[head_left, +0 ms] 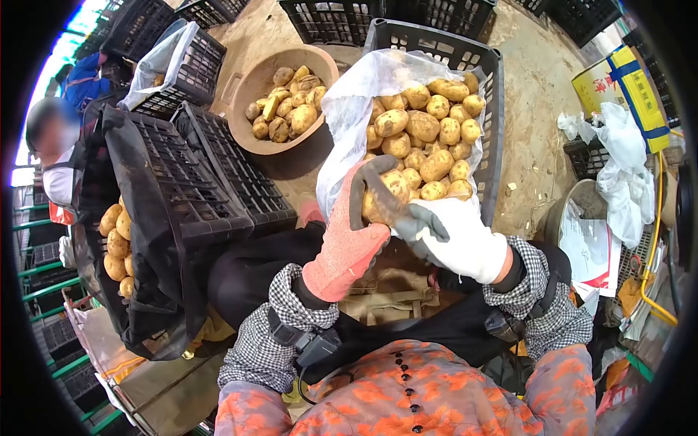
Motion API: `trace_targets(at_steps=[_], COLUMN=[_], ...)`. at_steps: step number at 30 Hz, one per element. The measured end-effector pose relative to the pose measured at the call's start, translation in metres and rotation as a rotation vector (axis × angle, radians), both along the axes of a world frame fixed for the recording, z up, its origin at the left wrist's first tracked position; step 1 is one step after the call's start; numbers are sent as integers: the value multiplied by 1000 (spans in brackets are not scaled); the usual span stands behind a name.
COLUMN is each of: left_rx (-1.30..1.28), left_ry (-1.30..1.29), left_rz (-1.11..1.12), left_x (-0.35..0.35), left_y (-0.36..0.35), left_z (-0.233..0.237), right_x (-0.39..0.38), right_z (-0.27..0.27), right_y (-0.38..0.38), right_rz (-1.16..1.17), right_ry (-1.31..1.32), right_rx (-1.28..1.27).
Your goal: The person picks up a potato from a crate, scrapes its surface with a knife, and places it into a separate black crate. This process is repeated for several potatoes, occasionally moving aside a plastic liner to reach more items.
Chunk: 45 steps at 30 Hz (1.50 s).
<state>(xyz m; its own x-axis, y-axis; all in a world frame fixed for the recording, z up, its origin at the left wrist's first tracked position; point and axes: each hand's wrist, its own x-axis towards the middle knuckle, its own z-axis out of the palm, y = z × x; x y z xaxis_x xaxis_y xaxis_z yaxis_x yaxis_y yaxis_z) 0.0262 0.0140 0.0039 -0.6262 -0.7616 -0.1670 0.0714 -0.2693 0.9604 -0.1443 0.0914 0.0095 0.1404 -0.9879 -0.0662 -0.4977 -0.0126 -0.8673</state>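
Note:
My left hand (343,236), in a pink glove with grey fingers, is wrapped round a potato (391,195) above the near edge of a lined black crate (494,131). Close to its right is my right hand (454,236), in a white glove with grey fingertips. Its fingers are closed on something dark and blurred that reaches across the potato; I cannot make out what it is. Many potatoes (423,126) fill the crate, with white plastic (345,109) over its left side.
A brown basin (243,120) with potatoes stands beyond my left hand. Black crates (193,182) and more potatoes (116,247) are at the left, near a person in blue (83,83) and another person (58,171). White plastic bags (625,174) and a yellow box (636,94) are at the right.

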Motion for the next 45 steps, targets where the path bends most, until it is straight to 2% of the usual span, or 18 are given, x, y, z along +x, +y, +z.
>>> trace_targets(at_steps=[2,4,6,9,10,12,13,16,18,19,22,24,30,34,37,40,42,45], left_rx=[55,108,-49,-274,-271,-472,-474,-356,-329,-331,-192,159,-119,-336,-454,-345,-281,-195], left_ry=[11,32,55,-106,-108,-115,-114,-214,-182,-185,-168,76,-76,-257,-230,-155,-117,-58], left_rz=[-4,0,-23,103,103,92,88,-30,-12,-16,74,56,-3,-11,-10,23,23,17], left_x=[2,1,0,3,4,5,5,3,1,1,-1,-4,0,4,4,2,1,2], left_y=[3,3,5,11,12,11,9,6,8,10,12,11,9,11,11,12,12,12], left_z=[2,1,-4,-22,-27,-28,-23,-10,-11,-13,-6,11,-1,-10,-12,-12,-6,-5], right_x=[3,2,-1,4,7,6,2,4,10,9,4,0,2,10,8,9,11,9], right_z=[-1,15,14,2,3,-10,-2,-3,-3,-3,0,8,3,-13,-12,-3,12,10], right_y=[1,-5,-7,-4,-2,-1,-3,-4,1,2,6,-1,2,3,0,1,1,-2], right_rz=[-125,-332,-314,-30,-9,-55,-129,-198,-30,-34,-223,-381,-198,-163,-45,-66,-366,-340], right_ry=[-498,-664,-640,86,159,-49,-144,-127,231,227,-634,-725,-452,65,152,-244,-718,-681], right_rx=[256,417,454,-20,-52,-168,3,-29,-151,-153,317,429,365,-129,-235,-55,521,503])
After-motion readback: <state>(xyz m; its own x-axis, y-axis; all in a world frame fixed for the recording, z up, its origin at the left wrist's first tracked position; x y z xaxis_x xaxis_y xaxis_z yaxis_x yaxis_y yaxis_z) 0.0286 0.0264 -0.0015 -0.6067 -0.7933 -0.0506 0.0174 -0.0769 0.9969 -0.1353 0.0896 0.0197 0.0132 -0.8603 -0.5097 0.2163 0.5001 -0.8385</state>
